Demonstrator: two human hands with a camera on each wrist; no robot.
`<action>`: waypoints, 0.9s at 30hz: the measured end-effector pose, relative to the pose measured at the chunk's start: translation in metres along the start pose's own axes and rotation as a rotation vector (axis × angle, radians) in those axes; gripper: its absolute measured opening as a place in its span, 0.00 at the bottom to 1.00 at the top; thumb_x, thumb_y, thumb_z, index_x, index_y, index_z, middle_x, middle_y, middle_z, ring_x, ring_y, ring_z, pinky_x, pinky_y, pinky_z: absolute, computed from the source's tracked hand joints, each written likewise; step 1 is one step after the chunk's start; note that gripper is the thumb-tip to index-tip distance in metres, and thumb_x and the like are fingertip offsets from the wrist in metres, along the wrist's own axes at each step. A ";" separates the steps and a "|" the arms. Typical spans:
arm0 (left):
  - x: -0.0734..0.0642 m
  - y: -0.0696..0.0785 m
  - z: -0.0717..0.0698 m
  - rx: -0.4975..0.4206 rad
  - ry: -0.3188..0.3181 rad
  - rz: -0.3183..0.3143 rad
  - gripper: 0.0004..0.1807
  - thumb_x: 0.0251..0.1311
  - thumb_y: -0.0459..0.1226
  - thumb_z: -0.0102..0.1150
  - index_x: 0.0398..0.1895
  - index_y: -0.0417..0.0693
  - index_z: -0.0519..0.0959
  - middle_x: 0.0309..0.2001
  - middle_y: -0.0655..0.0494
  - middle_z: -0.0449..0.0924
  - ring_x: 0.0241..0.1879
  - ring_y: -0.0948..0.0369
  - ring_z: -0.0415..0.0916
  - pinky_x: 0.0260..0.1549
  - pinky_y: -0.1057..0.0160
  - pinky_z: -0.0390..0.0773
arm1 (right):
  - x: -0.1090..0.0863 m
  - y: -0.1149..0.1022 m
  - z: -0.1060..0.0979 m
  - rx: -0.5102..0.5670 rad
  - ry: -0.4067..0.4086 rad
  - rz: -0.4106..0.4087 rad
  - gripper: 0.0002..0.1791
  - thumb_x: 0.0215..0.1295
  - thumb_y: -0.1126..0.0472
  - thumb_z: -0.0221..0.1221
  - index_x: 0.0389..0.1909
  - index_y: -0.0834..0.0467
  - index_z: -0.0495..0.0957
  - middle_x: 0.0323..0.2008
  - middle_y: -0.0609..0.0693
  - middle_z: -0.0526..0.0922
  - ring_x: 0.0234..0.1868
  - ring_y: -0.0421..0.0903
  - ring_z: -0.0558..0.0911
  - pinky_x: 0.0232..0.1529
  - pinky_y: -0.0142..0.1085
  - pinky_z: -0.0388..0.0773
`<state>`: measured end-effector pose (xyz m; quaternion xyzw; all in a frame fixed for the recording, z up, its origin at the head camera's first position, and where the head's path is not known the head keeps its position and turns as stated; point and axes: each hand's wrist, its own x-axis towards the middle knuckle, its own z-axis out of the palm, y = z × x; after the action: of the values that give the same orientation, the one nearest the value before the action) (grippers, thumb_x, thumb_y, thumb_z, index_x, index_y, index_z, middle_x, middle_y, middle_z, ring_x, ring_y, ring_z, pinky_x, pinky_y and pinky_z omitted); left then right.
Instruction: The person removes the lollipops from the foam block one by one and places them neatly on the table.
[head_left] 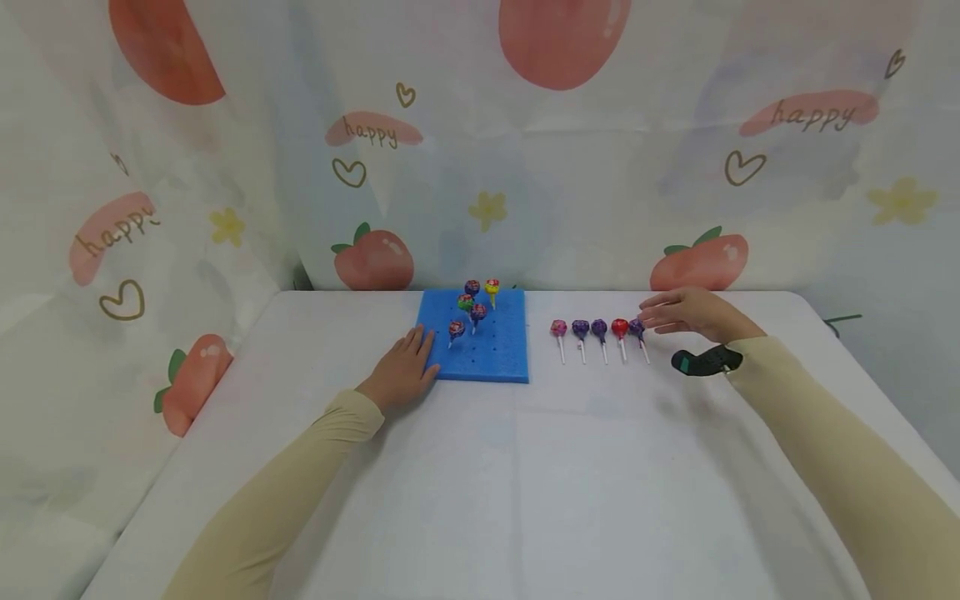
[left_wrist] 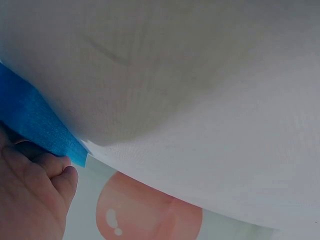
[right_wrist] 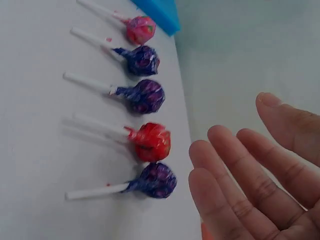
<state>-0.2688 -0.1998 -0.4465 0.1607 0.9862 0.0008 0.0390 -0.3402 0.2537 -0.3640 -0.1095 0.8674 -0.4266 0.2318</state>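
Note:
A blue foam board (head_left: 495,354) with small holes lies on the table, and several wrapped lollipops stand in its back and left part, among them a yellow one (head_left: 492,287) and a green one (head_left: 466,302). My left hand (head_left: 401,371) rests against the board's left edge, fingers extended over its rim. To the right, several lollipops lie in a row, sticks toward me: a pink one (right_wrist: 140,30), purple ones and a red one (right_wrist: 153,142). Beside the rightmost purple lollipop (right_wrist: 157,180) hovers my right hand (head_left: 693,312), its fingers extended, holding nothing.
The white table (head_left: 465,483) runs back to a printed curtain (head_left: 600,183) with peaches and hearts. A dark strap-like device (head_left: 705,361) sits at my right wrist. Between the board and the lollipop row is a narrow gap.

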 end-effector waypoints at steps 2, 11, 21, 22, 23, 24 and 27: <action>0.000 -0.001 0.001 0.003 0.002 0.001 0.37 0.70 0.51 0.37 0.73 0.37 0.48 0.74 0.39 0.43 0.74 0.46 0.42 0.72 0.51 0.50 | 0.004 -0.010 0.004 -0.005 0.007 -0.045 0.26 0.75 0.57 0.40 0.65 0.71 0.59 0.63 0.70 0.66 0.63 0.61 0.71 0.61 0.49 0.69; -0.002 0.000 -0.001 -0.013 -0.005 -0.003 0.36 0.70 0.50 0.38 0.72 0.36 0.48 0.74 0.38 0.43 0.74 0.45 0.42 0.72 0.50 0.49 | 0.029 -0.047 0.054 0.051 0.097 -0.219 0.26 0.67 0.53 0.56 0.61 0.64 0.69 0.58 0.66 0.74 0.55 0.50 0.80 0.59 0.48 0.72; -0.003 0.002 -0.002 -0.024 -0.019 -0.008 0.37 0.70 0.52 0.37 0.73 0.38 0.46 0.75 0.39 0.41 0.75 0.46 0.40 0.72 0.51 0.47 | 0.060 -0.077 0.121 0.200 0.075 -0.289 0.22 0.66 0.57 0.57 0.56 0.66 0.73 0.54 0.65 0.78 0.56 0.61 0.77 0.59 0.51 0.72; -0.002 0.001 -0.002 -0.019 -0.020 -0.009 0.37 0.70 0.52 0.37 0.73 0.38 0.46 0.75 0.39 0.41 0.75 0.46 0.40 0.72 0.51 0.48 | 0.063 -0.079 0.126 0.222 0.076 -0.284 0.22 0.65 0.57 0.57 0.56 0.66 0.73 0.54 0.65 0.78 0.57 0.61 0.77 0.59 0.51 0.72; -0.001 0.001 -0.001 -0.010 -0.023 -0.009 0.37 0.70 0.52 0.36 0.73 0.38 0.45 0.75 0.39 0.41 0.75 0.47 0.39 0.72 0.51 0.48 | 0.065 -0.081 0.132 0.243 0.076 -0.277 0.22 0.65 0.58 0.57 0.56 0.67 0.73 0.55 0.65 0.77 0.57 0.62 0.76 0.59 0.51 0.72; -0.001 0.000 -0.001 -0.007 -0.020 -0.008 0.37 0.70 0.52 0.36 0.73 0.38 0.46 0.75 0.39 0.41 0.75 0.46 0.40 0.72 0.50 0.48 | 0.068 -0.083 0.137 0.270 0.080 -0.265 0.22 0.65 0.59 0.57 0.56 0.67 0.72 0.55 0.65 0.77 0.58 0.62 0.76 0.60 0.51 0.72; 0.000 -0.001 0.000 -0.008 -0.012 -0.003 0.37 0.71 0.52 0.36 0.73 0.38 0.46 0.75 0.39 0.41 0.75 0.46 0.40 0.72 0.50 0.48 | 0.076 -0.087 0.150 0.323 0.097 -0.223 0.23 0.66 0.59 0.57 0.58 0.68 0.71 0.57 0.65 0.75 0.59 0.60 0.76 0.60 0.48 0.72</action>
<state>-0.2692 -0.2003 -0.4466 0.1591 0.9862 0.0039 0.0458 -0.3328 0.0674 -0.3983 -0.1456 0.7803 -0.5880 0.1556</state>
